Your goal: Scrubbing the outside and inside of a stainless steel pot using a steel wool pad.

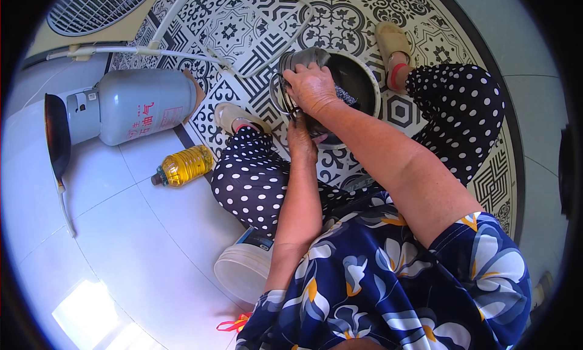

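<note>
A shiny steel pot point(311, 55) is tilted on its side over a round white-rimmed bucket point(376, 95) between my feet. My right hand point(314, 88) lies over the pot's upper side with the fingers curled on the metal. Below it, my left hand point(302, 138) grips the pot near its dark wire handle point(276, 94), thumb by the handle's end. A dark speckled cloth point(347, 95) shows inside the bucket, partly behind my right wrist. The bucket's interior is dark, and my forearm covers part of it.
On the left lie a grey gas cylinder point(145, 106), a wok point(58, 138) and a bottle of yellow oil point(186, 165). A white plastic tub point(241, 268) is beside my left thigh. White pipes point(182, 54) cross near a fan point(100, 8). Patterned mat point(227, 28) covers the floor ahead.
</note>
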Demonstrator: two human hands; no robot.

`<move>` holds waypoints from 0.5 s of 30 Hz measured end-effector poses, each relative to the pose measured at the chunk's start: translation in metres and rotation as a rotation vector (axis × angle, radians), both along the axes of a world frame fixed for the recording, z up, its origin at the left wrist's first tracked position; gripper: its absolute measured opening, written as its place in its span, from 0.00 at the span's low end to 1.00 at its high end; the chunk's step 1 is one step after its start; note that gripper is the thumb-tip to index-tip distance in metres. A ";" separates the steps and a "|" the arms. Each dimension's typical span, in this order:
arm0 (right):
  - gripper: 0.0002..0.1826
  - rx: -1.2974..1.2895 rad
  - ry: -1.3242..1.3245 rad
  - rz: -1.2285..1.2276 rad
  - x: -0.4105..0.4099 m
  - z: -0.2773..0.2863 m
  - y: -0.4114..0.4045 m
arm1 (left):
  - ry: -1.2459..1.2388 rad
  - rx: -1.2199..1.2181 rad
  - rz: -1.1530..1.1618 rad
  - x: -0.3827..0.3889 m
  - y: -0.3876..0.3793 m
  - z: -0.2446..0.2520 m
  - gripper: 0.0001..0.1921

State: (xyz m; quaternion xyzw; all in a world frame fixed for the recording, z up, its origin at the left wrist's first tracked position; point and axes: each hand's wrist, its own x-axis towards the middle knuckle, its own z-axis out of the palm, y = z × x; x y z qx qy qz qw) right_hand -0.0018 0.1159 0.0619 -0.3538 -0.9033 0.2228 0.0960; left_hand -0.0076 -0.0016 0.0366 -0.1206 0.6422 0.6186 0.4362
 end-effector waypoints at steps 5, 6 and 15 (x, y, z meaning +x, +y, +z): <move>0.10 -0.013 0.036 0.080 0.012 0.001 0.006 | 0.091 -0.218 -0.080 -0.028 0.002 -0.006 0.23; 0.10 -0.010 0.038 0.081 0.015 -0.001 0.011 | 0.131 -0.138 -0.053 -0.033 0.006 -0.012 0.23; 0.11 -0.109 0.087 0.001 0.016 -0.012 0.049 | 0.221 -0.304 -0.217 -0.061 0.023 -0.022 0.23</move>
